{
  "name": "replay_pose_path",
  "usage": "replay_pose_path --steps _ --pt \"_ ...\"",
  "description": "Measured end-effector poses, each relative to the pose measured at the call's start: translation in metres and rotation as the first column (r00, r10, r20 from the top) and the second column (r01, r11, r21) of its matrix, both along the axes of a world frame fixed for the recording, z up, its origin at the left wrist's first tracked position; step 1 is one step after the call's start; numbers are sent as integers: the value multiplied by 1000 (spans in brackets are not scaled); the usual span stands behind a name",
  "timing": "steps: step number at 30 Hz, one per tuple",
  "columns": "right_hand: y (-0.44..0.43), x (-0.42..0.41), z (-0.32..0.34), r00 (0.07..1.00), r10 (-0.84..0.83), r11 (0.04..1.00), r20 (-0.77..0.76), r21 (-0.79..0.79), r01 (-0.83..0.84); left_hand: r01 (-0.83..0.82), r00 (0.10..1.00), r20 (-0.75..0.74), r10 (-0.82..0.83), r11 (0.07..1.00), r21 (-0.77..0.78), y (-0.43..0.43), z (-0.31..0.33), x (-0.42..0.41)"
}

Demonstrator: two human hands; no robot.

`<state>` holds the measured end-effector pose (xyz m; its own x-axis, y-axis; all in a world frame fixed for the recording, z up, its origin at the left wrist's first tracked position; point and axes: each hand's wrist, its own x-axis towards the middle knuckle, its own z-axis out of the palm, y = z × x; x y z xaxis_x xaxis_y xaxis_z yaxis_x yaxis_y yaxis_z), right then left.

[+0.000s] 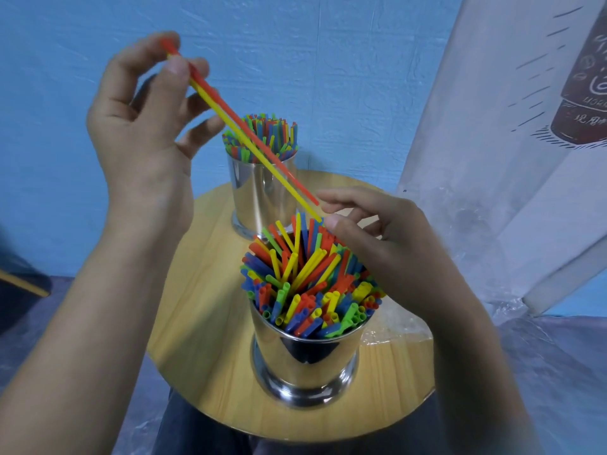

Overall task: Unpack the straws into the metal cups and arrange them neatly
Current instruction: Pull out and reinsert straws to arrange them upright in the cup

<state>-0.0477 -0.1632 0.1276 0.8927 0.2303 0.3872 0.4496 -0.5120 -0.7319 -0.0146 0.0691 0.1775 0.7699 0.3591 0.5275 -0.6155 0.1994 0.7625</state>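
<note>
A red straw (259, 143) and a yellow straw (262, 157) lie side by side in the air, slanting from upper left down to lower right. Their lower tips end just above the near cup (305, 362). The left hand (144, 126) has its grip clamped on their upper ends, thumb pressed against fingertips, with the other fingers loosely spread. The right hand (387, 244) sits at the lower tips with thumb and forefinger curled toward each other. The yellow tip meets the thumb, but I cannot tell whether this grip is truly closed on the straws (the tips are partly hidden there).

The near cup is shiny metal and stands upright on the front of the round wooden desk (203, 323). It is packed with mixed straws (305, 284) in red, yellow, green and blue, several leaning across each other in the middle. The far cup (259, 192), also metal and upright, stands behind it toward the back edge, filled with a more even bunch of coloured straws (262, 133).

Crumpled clear plastic wrap (394, 326) lies on the desk just right of the near cup. Behind is a blue wall (295, 44), and a white poster (492, 126) with a bottle drawing leans at the right.
</note>
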Motion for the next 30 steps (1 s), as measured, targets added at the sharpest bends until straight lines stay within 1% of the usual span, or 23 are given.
replay_pose_path --steps 3,8,10,12,14,15,17,18,20,21,24,26,28,30 --pt "0 0 -2 1000 -27 999 -4 23 27 16 999 -45 -20 995 -103 3 -5 2" --pt "0 3 -4 999 -30 993 -10 111 31 102 983 -121 -136 962 -252 -4 -20 2" --pt "-1 3 -3 999 -14 989 29 150 10 122 973 -156 -171 952 -280 -6 -25 1" --pt "-4 1 -1 998 -20 970 61 241 5 118 961 -213 -177 958 -261 -8 -29 0" --pt "-7 -2 1 999 -30 909 35 417 13 115 945 -285 -161 978 -173 -8 -34 -1" --pt "-8 -3 2 1000 -26 854 7 519 19 121 935 -322 -146 988 -96 -7 -37 -1" --pt "-9 -3 4 999 -3 726 -36 687 27 150 917 -386 -96 982 112 -6 -41 -2" --pt "-10 -3 5 999 -7 677 -41 735 35 171 911 -406 -71 961 217 -5 -43 -3" --pt "-10 -2 8 998 -51 625 -32 779 57 231 906 -418 -62 901 366 -6 -45 -5" --pt "-10 -1 8 996 -87 623 -15 780 66 257 907 -414 -71 873 414 -6 -45 -7" --pt "-13 -1 11 971 -219 682 101 727 78 300 913 -398 -89 807 509 -9 -42 -9" --pt "-16 -3 14 944 -282 712 171 696 87 325 906 -412 -96 780 534 -8 -42 -9" --pt "-18 -6 18 930 -313 731 191 674 107 385 878 -463 -121 754 532 -6 -44 -8" --pt "-18 -8 20 929 -313 759 195 640 121 475 834 -526 -167 703 529 -5 -47 -9"
